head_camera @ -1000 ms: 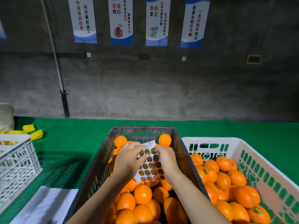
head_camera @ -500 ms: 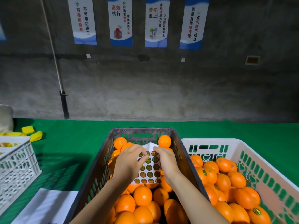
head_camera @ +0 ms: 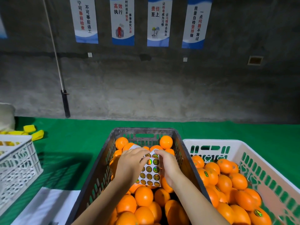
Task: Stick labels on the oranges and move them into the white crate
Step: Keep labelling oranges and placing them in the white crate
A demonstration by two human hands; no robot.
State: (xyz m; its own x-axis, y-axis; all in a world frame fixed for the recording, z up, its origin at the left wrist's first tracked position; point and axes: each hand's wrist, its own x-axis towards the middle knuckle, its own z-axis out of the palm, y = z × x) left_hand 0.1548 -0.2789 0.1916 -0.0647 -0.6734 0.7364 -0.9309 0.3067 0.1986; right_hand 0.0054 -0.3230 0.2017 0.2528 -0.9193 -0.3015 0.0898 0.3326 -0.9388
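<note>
Head view, left hand (head_camera: 129, 165) and right hand (head_camera: 168, 167) pinching label sheet (head_camera: 151, 172) above dark crate (head_camera: 144, 129), white crate (head_camera: 211, 141) beside right rim.

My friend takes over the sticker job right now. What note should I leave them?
Hands: left hand and right hand both pinch the sticker sheet above the dark crate.
In the dark crate: piled oranges, no labels showing.
On the right, white crate: labelled oranges among others.
Done: part of the batch. Left: peel, stick, move the rest.
</note>
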